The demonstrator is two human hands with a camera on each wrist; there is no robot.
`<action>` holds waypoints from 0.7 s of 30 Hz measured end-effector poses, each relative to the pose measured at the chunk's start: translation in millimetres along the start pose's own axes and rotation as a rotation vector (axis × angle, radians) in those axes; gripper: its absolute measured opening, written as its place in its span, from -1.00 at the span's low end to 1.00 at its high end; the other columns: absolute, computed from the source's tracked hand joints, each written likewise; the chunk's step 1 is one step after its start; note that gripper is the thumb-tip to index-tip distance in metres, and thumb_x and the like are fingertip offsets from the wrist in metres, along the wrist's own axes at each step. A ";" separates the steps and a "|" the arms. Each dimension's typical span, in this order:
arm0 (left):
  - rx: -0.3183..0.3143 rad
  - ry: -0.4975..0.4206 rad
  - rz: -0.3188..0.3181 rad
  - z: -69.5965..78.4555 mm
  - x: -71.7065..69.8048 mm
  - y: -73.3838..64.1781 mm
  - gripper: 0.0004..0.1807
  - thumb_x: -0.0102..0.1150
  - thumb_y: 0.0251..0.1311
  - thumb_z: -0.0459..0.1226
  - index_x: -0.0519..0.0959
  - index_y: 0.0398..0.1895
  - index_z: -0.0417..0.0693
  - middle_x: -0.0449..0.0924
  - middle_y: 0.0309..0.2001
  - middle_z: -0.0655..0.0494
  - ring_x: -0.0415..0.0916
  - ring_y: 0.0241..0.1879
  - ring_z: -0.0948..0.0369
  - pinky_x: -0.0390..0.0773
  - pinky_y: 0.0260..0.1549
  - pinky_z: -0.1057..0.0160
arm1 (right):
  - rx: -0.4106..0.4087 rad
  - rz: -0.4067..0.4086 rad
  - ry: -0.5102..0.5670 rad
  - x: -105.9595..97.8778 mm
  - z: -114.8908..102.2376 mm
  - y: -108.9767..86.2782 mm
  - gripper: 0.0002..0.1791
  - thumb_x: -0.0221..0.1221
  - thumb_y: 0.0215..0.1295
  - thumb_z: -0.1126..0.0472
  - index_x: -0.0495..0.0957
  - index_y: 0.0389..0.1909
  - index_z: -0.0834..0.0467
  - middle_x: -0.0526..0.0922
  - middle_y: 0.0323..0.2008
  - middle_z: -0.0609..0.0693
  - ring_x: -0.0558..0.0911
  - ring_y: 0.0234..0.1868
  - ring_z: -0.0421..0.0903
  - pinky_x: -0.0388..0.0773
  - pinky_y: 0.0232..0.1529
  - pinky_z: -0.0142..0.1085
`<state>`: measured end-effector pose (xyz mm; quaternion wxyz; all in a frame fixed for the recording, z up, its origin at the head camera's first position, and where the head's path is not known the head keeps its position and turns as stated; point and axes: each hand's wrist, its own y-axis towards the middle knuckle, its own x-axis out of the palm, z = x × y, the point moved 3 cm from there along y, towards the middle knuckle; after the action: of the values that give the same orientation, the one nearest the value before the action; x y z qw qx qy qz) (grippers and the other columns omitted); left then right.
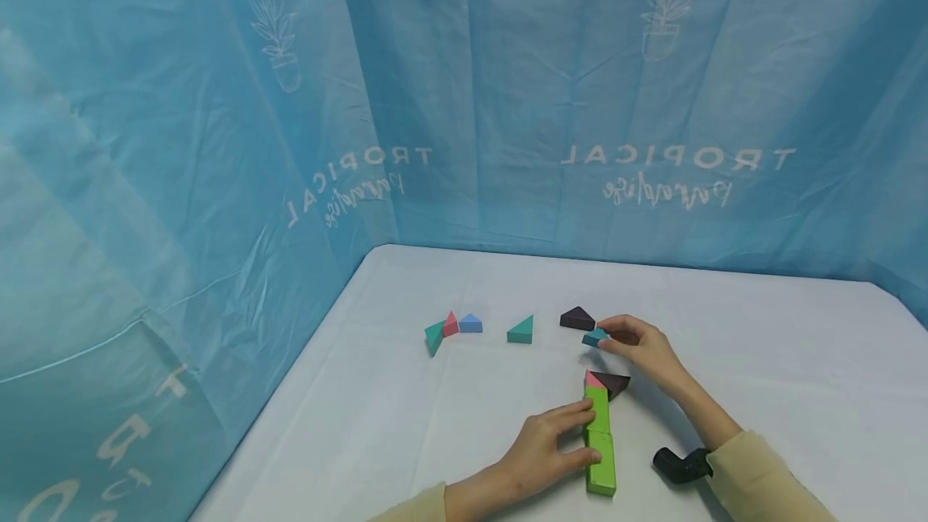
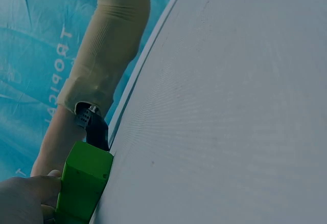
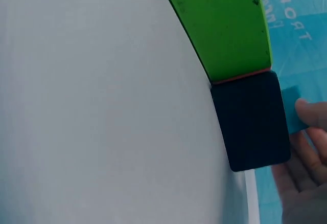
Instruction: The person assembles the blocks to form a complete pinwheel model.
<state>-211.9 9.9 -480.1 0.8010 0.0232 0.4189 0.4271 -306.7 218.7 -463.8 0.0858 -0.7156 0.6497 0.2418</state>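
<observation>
Two green rectangular blocks (image 1: 601, 457) lie end to end in the head view. Against their left side rest the fingertips and thumb of my left hand (image 1: 540, 453), fingers nearly straight. At the far end of the green row sits a pink triangular block (image 1: 593, 379), with a dark triangular block (image 1: 612, 383) touching it on the right. Beyond these, my right hand (image 1: 647, 351) pinches a teal triangular block (image 1: 594, 337) between thumb and fingers. In the right wrist view the dark block (image 3: 250, 121) partly hides that teal block (image 3: 293, 109).
Another dark triangular block (image 1: 577, 318) lies just behind the right hand's fingertips. Further left are a teal triangular block (image 1: 520, 330), a blue one (image 1: 470, 324), a pink one (image 1: 450, 325) and a tilted teal one (image 1: 434, 337). A black wrist device (image 1: 681, 466) sticks out from the right sleeve.
</observation>
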 end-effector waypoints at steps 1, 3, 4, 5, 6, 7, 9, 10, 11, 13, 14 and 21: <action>-0.003 -0.002 -0.001 0.2 -0.1 -0.1 -0.48 0.24 0.20 -0.10 0.50 0.14 -0.21 0.41 0.23 0.07 0.32 0.21 0.27 0.33 0.14 0.37 | 0.003 0.002 -0.013 0.6 1.1 0.3 -0.63 0.29 0.21 0.12 0.55 -0.01 0.20 0.61 -0.08 0.09 0.55 0.04 0.09 0.50 0.04 -0.12; -0.006 -0.004 -0.005 0.5 -0.2 -0.2 -0.48 0.23 0.20 -0.10 0.50 0.15 -0.21 0.41 0.24 0.07 0.32 0.21 0.28 0.33 0.13 0.37 | 0.005 0.006 -0.056 1.8 4.2 0.9 -0.65 0.29 0.20 0.14 0.55 -0.04 0.21 0.61 -0.10 0.09 0.55 0.05 0.11 0.47 0.06 -0.05; -0.008 -0.007 -0.006 0.5 -0.2 -0.2 -0.48 0.23 0.20 -0.09 0.50 0.15 -0.21 0.41 0.24 0.07 0.32 0.21 0.28 0.33 0.13 0.37 | 0.010 0.010 -0.078 2.3 5.8 1.2 -0.66 0.30 0.19 0.15 0.55 -0.05 0.21 0.61 -0.11 0.09 0.55 0.04 0.12 0.47 0.06 -0.03; -0.008 -0.010 -0.007 0.6 -0.1 -0.2 -0.48 0.22 0.21 -0.09 0.50 0.15 -0.21 0.41 0.24 0.07 0.32 0.21 0.28 0.33 0.13 0.37 | 0.011 0.012 -0.101 2.6 7.1 1.4 -0.66 0.30 0.19 0.16 0.56 -0.06 0.21 0.62 -0.11 0.09 0.55 0.04 0.13 0.48 0.05 -0.03; -0.007 -0.011 -0.008 0.6 -0.1 -0.1 -0.48 0.22 0.21 -0.09 0.50 0.15 -0.21 0.40 0.24 0.07 0.32 0.22 0.28 0.33 0.13 0.37 | 0.011 0.012 -0.122 2.8 8.4 1.5 -0.67 0.30 0.19 0.17 0.56 -0.06 0.21 0.62 -0.12 0.09 0.56 0.03 0.13 0.48 0.04 -0.02; -0.005 -0.010 -0.007 0.6 -0.1 0.0 -0.48 0.22 0.21 -0.09 0.50 0.15 -0.21 0.40 0.24 0.07 0.32 0.22 0.28 0.33 0.13 0.37 | 0.007 0.008 -0.137 2.8 9.6 1.6 -0.66 0.30 0.19 0.17 0.55 -0.04 0.21 0.62 -0.11 0.10 0.55 0.03 0.14 0.48 0.04 -0.02; -0.002 -0.008 -0.005 0.5 0.0 0.1 -0.48 0.22 0.21 -0.10 0.50 0.15 -0.21 0.40 0.24 0.07 0.32 0.22 0.28 0.33 0.13 0.37 | 0.001 0.000 -0.147 2.7 11.5 1.4 -0.62 0.29 0.20 0.14 0.55 0.00 0.22 0.62 -0.07 0.11 0.55 0.04 0.14 0.49 0.03 -0.01; -0.002 -0.008 -0.005 0.4 0.1 0.2 -0.48 0.23 0.20 -0.10 0.50 0.15 -0.21 0.41 0.24 0.07 0.32 0.22 0.28 0.33 0.13 0.37 | -0.003 -0.005 -0.139 2.5 12.6 1.3 -0.61 0.28 0.22 0.13 0.54 0.02 0.21 0.61 -0.05 0.12 0.55 0.04 0.14 0.49 0.03 0.00; -0.004 -0.005 -0.006 0.3 0.4 0.2 -0.48 0.23 0.20 -0.10 0.50 0.15 -0.21 0.41 0.24 0.07 0.32 0.21 0.29 0.33 0.14 0.37 | -0.013 -0.016 -0.129 2.2 13.6 0.9 -0.59 0.25 0.24 0.13 0.52 0.06 0.22 0.60 -0.02 0.14 0.54 0.05 0.14 0.48 0.03 0.01; -0.013 -0.005 -0.012 0.2 1.0 0.0 -0.48 0.23 0.21 -0.09 0.50 0.15 -0.20 0.40 0.24 0.08 0.32 0.22 0.29 0.33 0.14 0.37 | -0.031 -0.035 -0.102 1.7 15.6 0.1 -0.59 0.20 0.29 0.14 0.50 0.11 0.24 0.57 0.03 0.16 0.53 0.07 0.15 0.46 0.05 0.02; -0.019 -0.008 -0.016 0.1 1.3 -0.1 -0.48 0.22 0.21 -0.09 0.50 0.16 -0.20 0.40 0.24 0.09 0.31 0.22 0.29 0.32 0.14 0.37 | -0.039 -0.044 -0.091 1.4 16.4 -0.4 -0.60 0.18 0.31 0.16 0.50 0.12 0.24 0.57 0.05 0.16 0.52 0.08 0.15 0.46 0.05 0.02; -0.012 0.009 -0.014 0.3 0.2 0.0 -0.48 0.23 0.21 -0.10 0.50 0.16 -0.21 0.40 0.24 0.08 0.31 0.22 0.28 0.32 0.14 0.37 | -0.056 -0.068 -0.113 0.2 17.1 -1.0 -0.65 0.15 0.32 0.25 0.52 0.11 0.22 0.58 0.05 0.13 0.54 0.06 0.11 0.50 0.01 -0.02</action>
<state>-211.6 10.1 -480.0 0.8021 0.0135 0.4201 0.4243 -309.7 226.1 -478.9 0.1107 -0.7245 0.6122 0.2968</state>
